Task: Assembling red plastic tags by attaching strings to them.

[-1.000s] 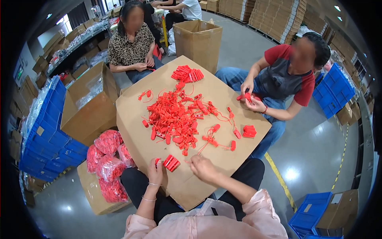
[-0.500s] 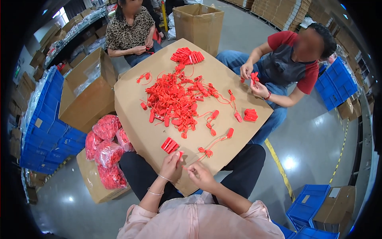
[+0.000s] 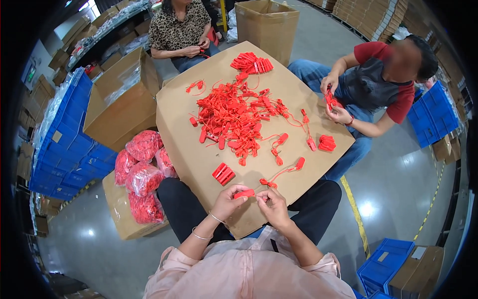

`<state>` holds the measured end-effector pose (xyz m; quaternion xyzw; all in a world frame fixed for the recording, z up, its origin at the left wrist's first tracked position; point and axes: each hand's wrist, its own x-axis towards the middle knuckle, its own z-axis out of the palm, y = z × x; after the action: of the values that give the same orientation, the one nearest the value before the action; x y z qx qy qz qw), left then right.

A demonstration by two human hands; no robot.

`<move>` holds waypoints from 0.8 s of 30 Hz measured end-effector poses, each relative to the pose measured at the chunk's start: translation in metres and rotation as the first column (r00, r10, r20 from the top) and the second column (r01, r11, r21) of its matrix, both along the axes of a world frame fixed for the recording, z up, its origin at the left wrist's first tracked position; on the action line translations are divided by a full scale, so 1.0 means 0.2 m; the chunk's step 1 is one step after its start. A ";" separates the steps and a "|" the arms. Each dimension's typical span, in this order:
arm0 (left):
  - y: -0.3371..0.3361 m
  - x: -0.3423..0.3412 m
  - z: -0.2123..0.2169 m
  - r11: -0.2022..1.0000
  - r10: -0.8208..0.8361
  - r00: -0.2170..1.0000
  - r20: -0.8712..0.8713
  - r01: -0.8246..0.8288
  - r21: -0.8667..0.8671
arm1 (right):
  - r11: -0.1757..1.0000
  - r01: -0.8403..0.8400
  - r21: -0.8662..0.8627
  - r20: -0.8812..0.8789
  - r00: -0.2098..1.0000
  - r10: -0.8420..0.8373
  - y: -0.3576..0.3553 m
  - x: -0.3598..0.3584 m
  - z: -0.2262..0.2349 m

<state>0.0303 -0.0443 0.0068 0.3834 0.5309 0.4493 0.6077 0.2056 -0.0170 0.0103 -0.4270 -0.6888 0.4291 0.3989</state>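
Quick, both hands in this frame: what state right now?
Left hand: closed, holding a small red piece.
Right hand: closed in a pinch beside that piece; what it grips is too small to tell.

Smooth, plastic-looking tags (image 3: 223, 174) and fibrous cords (image 3: 226, 110) lie on a matt, cardboard-topped bench (image 3: 181, 127), while crinkled plastic bags (image 3: 144, 178) gleam, crates (image 3: 64, 144) show hard plastic sides and the smooth floor (image 3: 388, 194) shines

Over the near edge of the brown cardboard worktop (image 3: 194, 154), I see a small red oblong piece with rounded ends (image 3: 244, 194) lying nearly level in the left hand (image 3: 228, 203), pointing toward the right hand (image 3: 273, 205). Just beyond, a gathered bundle of thin red cord (image 3: 269, 184) trails strands to a red oblong tag (image 3: 300, 163).
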 end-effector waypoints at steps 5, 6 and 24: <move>-0.01 0.03 -0.02 0.972 -0.027 0.978 -0.205 0.074 0.225 | 0.999 -0.022 0.042 0.014 1.000 0.021 0.01 0.01 0.01; -0.01 0.03 -0.02 0.972 -0.028 0.978 -0.205 0.075 0.224 | 0.998 -0.037 0.055 0.052 0.998 0.034 0.02 0.01 0.02; 0.00 0.07 -0.04 0.970 -0.207 0.977 -0.042 0.211 0.121 | 0.983 -0.150 0.102 0.154 0.979 0.133 0.04 0.04 0.04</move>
<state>0.0438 -0.0437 -0.0004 0.4809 0.4673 0.4093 0.6187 0.2137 -0.0083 0.0181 -0.3840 -0.7680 0.3844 0.3391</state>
